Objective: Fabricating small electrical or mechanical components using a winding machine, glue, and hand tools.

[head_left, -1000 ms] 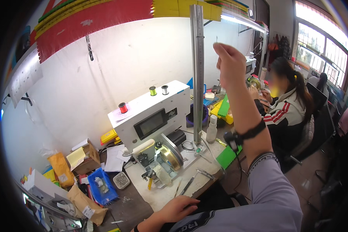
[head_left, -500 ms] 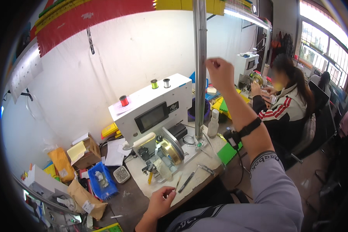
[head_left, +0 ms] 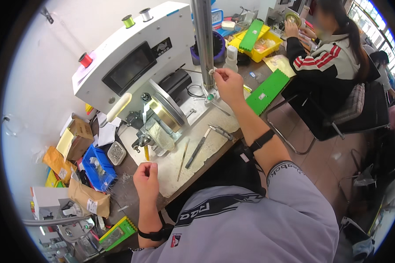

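My right hand is raised beside the upright metal pole, with thumb and forefinger pinched together. A small pale knob-like piece sits right at those fingertips; whether they grip it I cannot tell. Low in front of the white machine, my left hand is closed in a pinch, and anything in it is too small to see. Just above that hand is the machine's brass-coloured wheel, with a small clamp assembly beside it. A thin brush-like stick and a dark pen-shaped tool lie on the pale work sheet.
Red, green and silver spools stand on the machine. Left are a blue bin, a tub of small bits and paper bags. A clear bottle and a green board lie right, near a seated co-worker.
My right hand has come down along the pole from high up. My left hand has shifted slightly leftward, still pinched. The view has tilted downward, showing more of my shirt.
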